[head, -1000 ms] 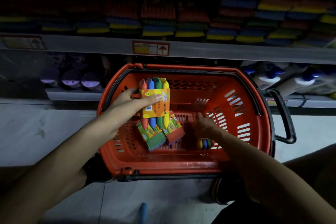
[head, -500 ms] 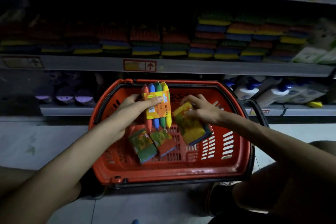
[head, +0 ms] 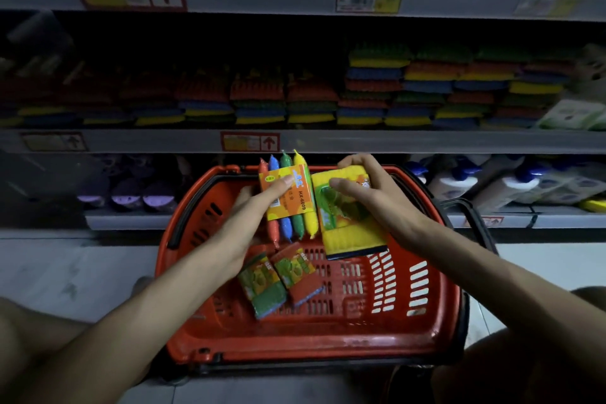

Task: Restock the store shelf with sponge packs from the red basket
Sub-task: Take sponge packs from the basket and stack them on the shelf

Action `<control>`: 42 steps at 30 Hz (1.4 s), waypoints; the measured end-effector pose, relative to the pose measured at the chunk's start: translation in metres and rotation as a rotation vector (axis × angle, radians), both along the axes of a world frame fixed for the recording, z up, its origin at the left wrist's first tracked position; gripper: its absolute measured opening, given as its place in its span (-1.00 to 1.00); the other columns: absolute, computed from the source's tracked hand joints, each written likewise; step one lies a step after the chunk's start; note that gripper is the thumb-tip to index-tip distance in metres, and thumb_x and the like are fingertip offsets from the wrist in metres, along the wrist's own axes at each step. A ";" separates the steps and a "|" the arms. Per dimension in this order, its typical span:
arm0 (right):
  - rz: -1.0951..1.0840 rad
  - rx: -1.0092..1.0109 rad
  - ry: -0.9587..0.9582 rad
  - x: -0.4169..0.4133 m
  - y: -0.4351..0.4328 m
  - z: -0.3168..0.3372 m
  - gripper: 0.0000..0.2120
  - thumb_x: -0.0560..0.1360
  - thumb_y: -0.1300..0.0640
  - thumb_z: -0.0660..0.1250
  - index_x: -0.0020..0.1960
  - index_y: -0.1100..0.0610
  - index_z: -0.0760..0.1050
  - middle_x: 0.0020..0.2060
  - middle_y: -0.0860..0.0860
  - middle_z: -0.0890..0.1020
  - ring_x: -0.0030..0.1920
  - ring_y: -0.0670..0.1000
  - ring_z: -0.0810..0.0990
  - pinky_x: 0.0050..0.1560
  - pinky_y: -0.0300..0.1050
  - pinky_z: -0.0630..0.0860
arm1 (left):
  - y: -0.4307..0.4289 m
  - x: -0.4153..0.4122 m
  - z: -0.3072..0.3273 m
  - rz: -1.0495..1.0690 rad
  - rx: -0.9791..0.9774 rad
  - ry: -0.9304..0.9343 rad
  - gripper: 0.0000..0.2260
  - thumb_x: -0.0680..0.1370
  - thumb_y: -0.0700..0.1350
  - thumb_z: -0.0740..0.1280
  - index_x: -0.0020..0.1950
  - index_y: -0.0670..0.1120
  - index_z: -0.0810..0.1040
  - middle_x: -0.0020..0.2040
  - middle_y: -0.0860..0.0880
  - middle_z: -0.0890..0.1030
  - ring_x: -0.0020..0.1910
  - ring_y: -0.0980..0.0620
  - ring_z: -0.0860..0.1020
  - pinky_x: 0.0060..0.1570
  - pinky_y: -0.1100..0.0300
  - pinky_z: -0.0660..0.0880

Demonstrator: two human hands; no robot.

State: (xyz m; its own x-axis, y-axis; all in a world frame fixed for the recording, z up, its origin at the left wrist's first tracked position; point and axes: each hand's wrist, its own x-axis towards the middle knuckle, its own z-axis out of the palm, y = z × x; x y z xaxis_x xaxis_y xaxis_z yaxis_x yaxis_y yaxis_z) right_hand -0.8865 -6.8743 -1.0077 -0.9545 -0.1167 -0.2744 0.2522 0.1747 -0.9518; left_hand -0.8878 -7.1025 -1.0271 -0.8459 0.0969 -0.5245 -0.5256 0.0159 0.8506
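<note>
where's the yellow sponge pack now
Head view: the yellow sponge pack is gripped by the right hand over the red basket, just right of the four-colour pack in the left hand.

sponge packs (head: 377,88) in red, blue, green and yellow are stacked along the middle shelf (head: 426,141) across the frame. on the lower shelf (head: 128,221), purple-topped items (head: 128,197) are seen at left, white blue-capped bottles (head: 511,187) at right. a red basket (head: 311,341) is set on the pale floor (head: 65,266), two loose packs (head: 262,285) lying inside.
</note>
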 end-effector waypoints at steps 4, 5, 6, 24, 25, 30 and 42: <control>-0.050 0.090 0.122 -0.009 -0.004 -0.002 -0.67 0.49 -0.09 0.52 0.16 -0.03 0.50 0.08 0.10 0.62 0.01 0.07 0.69 -0.04 0.03 0.67 | 0.001 -0.002 0.000 0.064 0.067 -0.013 -0.26 0.27 0.43 0.52 0.37 0.17 0.53 0.18 0.09 0.72 0.19 -0.02 0.68 0.24 -0.13 0.56; -0.054 0.115 0.145 -0.010 -0.003 -0.003 -0.66 0.46 -0.14 0.51 0.13 -0.06 0.51 0.10 0.10 0.61 0.04 0.08 0.68 -0.01 0.06 0.68 | 0.000 -0.003 -0.001 0.070 0.090 -0.023 -0.23 0.26 0.44 0.53 0.40 0.17 0.51 0.23 0.08 0.70 0.23 -0.02 0.66 0.29 -0.13 0.53; -0.059 0.127 0.163 -0.011 -0.002 -0.003 -0.66 0.44 -0.17 0.50 0.11 -0.07 0.52 0.10 0.08 0.61 0.06 0.08 0.67 0.02 0.10 0.67 | 0.001 -0.004 -0.001 0.069 0.110 -0.029 -0.21 0.26 0.42 0.55 0.42 0.16 0.52 0.26 0.06 0.69 0.26 -0.03 0.65 0.32 -0.12 0.51; 0.073 0.135 0.002 -0.016 0.028 0.022 -0.73 0.49 -0.08 0.49 0.16 -0.08 0.57 -0.01 -0.01 0.70 -0.13 -0.01 0.75 -0.17 -0.14 0.66 | 0.008 -0.024 0.023 0.178 0.070 0.100 -0.41 0.32 0.16 0.57 0.26 -0.05 0.58 0.06 -0.03 0.76 -0.02 0.01 0.74 -0.06 0.08 0.59; 0.082 0.130 -0.013 -0.016 0.029 0.025 -0.71 0.48 -0.14 0.48 0.16 -0.10 0.57 0.00 -0.02 0.71 -0.13 -0.02 0.75 -0.17 -0.14 0.66 | 0.008 -0.025 0.024 0.170 0.027 0.129 -0.40 0.31 0.18 0.58 0.26 -0.05 0.56 0.01 0.00 0.76 -0.06 0.04 0.74 -0.10 0.10 0.58; 0.074 0.247 0.085 -0.015 0.031 0.041 -0.65 0.46 -0.26 0.38 0.17 -0.13 0.56 0.03 -0.10 0.66 -0.11 -0.09 0.73 -0.09 -0.08 0.69 | 0.000 -0.032 0.033 -0.011 -0.143 0.253 -0.44 0.37 0.16 0.59 0.26 0.00 0.49 0.01 0.01 0.75 -0.09 0.06 0.73 -0.18 0.17 0.58; 0.468 0.410 0.054 -0.023 0.037 0.056 -0.27 0.45 -0.04 0.54 0.52 -0.26 0.28 0.16 -0.06 0.60 -0.03 -0.08 0.73 -0.07 -0.11 0.71 | -0.012 -0.033 0.060 -0.233 -0.316 0.450 -0.53 0.31 0.08 0.61 0.20 0.04 0.69 0.08 0.06 0.70 -0.01 0.16 0.70 -0.13 0.33 0.60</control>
State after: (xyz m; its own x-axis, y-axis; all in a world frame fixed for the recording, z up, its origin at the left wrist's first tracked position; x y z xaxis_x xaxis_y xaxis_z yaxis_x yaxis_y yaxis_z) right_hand -0.9093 -6.8373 -0.9516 -0.8414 -0.4212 -0.3387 0.0141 0.6093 -0.7928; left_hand -0.9204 -7.1141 -0.9674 -0.9669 0.2041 -0.1531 -0.0669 0.3761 0.9242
